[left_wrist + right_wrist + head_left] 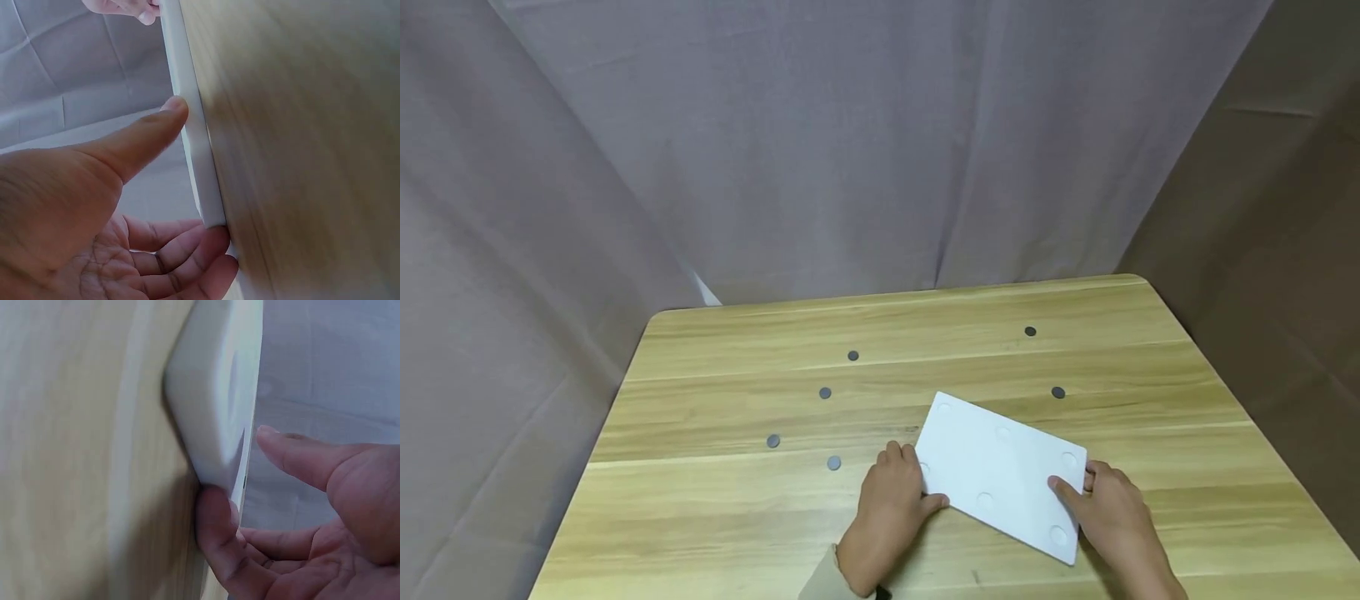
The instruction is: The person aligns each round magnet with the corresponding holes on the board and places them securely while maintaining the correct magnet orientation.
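Observation:
A flat white rectangular board (977, 458) with several shallow round recesses lies at a slant over the table, its thick edge close against the wood in both wrist views. My left hand (891, 500) holds its near-left corner, the thumb (169, 119) along the near long edge and the fingers at the short left edge. On the right short edge, my right hand (1108, 504) grips the board, thumb over the top face and fingertips (215, 509) against the side.
Small grey discs lie on the wooden table (700, 517): a lighter disc (834, 463) and a few others left of the board, a dark disc (1058, 392) and another dark disc (1030, 332) behind it. Grey curtains (850, 167) stand behind the table and along its sides.

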Available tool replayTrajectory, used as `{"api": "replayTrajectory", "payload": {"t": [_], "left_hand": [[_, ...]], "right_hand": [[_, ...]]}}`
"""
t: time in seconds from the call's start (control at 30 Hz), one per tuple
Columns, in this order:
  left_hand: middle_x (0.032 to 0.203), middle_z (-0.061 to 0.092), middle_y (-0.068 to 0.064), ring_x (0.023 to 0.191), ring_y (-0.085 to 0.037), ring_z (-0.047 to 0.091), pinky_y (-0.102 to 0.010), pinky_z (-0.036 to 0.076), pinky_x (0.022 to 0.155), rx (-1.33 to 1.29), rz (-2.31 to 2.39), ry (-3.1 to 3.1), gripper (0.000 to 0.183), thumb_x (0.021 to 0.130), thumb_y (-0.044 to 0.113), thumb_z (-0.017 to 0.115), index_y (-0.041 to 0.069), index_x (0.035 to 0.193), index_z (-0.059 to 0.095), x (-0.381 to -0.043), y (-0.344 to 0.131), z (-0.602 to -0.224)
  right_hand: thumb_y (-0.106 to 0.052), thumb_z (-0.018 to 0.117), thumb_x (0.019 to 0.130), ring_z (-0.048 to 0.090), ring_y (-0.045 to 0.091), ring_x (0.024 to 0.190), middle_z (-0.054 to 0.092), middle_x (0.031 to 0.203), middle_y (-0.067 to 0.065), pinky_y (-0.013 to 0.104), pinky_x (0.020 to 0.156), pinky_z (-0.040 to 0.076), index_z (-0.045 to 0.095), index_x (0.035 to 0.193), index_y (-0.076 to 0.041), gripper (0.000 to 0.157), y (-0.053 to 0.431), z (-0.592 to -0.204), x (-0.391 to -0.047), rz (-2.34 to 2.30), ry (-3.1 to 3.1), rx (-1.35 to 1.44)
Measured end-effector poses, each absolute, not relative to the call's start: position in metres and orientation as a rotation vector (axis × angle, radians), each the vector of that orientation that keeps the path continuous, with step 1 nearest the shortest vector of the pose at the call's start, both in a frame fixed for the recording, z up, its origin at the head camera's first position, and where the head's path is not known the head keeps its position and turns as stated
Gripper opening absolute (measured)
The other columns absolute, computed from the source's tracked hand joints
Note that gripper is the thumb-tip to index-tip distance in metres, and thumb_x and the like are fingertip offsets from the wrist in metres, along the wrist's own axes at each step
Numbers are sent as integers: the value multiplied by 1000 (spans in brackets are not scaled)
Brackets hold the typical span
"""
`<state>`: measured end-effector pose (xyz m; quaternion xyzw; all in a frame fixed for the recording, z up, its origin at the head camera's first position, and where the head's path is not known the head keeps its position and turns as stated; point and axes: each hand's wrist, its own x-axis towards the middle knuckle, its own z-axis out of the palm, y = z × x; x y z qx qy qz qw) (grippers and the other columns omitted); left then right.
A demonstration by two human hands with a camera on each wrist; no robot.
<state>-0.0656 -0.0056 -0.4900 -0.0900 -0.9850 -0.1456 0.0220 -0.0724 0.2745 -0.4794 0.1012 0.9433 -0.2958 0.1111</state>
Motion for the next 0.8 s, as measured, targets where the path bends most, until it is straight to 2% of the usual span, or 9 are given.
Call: {"api": "replayTrajectory", "payload": {"t": [0.13,0.2,0.27,0.33,0.43,0.5,0.57,0.67,0.8], "left_hand": [[83,53,-9,70,-21,55,-34,51,57,-252,-473,-3031,68,72,49,95,-4,101,64,-63,-11,-491],[82,52,-9,69,-20,55,-33,51,56,-230,-478,-3019,66,72,48,95,-3,99,63,-62,-15,-492],[81,53,-9,68,-20,56,-33,51,56,-214,-474,-3011,65,72,47,95,-3,98,63,-60,-18,-493],[81,54,-9,68,-20,58,-33,51,57,-199,-476,-3012,64,73,46,94,-4,98,63,-58,-21,-493],[81,56,-10,68,-21,60,-34,53,58,-181,-467,-3026,63,75,45,93,-5,99,64,-57,-23,-493],[81,56,-11,69,-22,61,-35,54,59,-162,-473,-3037,61,76,43,93,-6,99,64,-57,-24,-492],[81,55,-10,68,-23,61,-36,54,58,-146,-476,-3040,59,77,42,93,-5,97,64,-57,-25,-492],[80,55,-10,67,-22,60,-36,53,57,-127,-493,-3044,57,78,41,92,-5,96,63,-56,-27,-491],[80,54,-10,66,-21,59,-35,53,56,-103,-530,-3048,56,78,39,93,-5,96,63,-54,-30,-490]], "right_hand": [[-30,74,99,61,30,90,67,101,21,39,74,49,54,132,22,65,266,-478,-72,-934,2773,301],[-26,75,98,61,27,87,67,100,20,34,70,48,56,131,21,61,261,-478,-72,-973,2767,294],[-24,76,98,58,27,86,63,98,20,33,69,46,59,126,19,54,256,-478,-72,-982,2772,263],[-21,76,97,57,29,89,61,101,22,37,72,49,58,129,20,55,250,-478,-71,-961,2793,216],[-22,75,98,59,46,105,57,117,36,54,89,52,54,132,22,60,243,-479,-70,-934,2814,128],[-24,75,98,53,56,123,50,134,43,65,103,45,48,140,23,69,239,-479,-69,-925,2819,78],[-27,75,98,41,61,135,41,145,46,70,110,37,47,143,20,71,235,-480,-67,-932,2808,45],[-32,78,96,35,61,137,37,150,45,72,110,35,49,145,15,74,231,-482,-63,-931,2811,-5],[-34,84,91,35,58,136,36,152,44,73,107,37,51,146,11,78,226,-485,-60,-935,2848,-89]]}}
